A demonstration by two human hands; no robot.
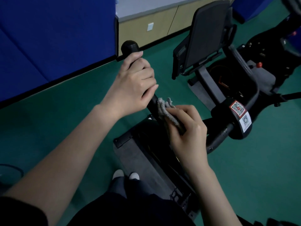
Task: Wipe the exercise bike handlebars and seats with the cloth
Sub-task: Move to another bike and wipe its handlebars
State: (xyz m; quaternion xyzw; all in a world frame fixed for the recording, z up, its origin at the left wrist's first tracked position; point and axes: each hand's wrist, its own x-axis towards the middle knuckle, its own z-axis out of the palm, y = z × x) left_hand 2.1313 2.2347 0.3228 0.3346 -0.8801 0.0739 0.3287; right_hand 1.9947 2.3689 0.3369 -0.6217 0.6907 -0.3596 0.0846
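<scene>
A black handlebar (130,46) of the exercise bike rises at centre, its rounded end pointing up. My left hand (132,84) is wrapped around its upper grip. Just below, my right hand (187,131) presses a grey cloth (166,111) against the lower part of the same bar. The bike's console hub with QR stickers (239,116) lies to the right. A black seat with an upright backrest (206,38) stands further back on the right. The handlebar's right arm (218,141) curves below the hub.
Green floor (65,119) surrounds the bike. A blue padded wall (48,38) runs along the left, with beige cabinets (146,25) behind. The bike's grey base frame (138,157) lies below my hands, next to my white shoes (125,175). More dark equipment (276,49) stands far right.
</scene>
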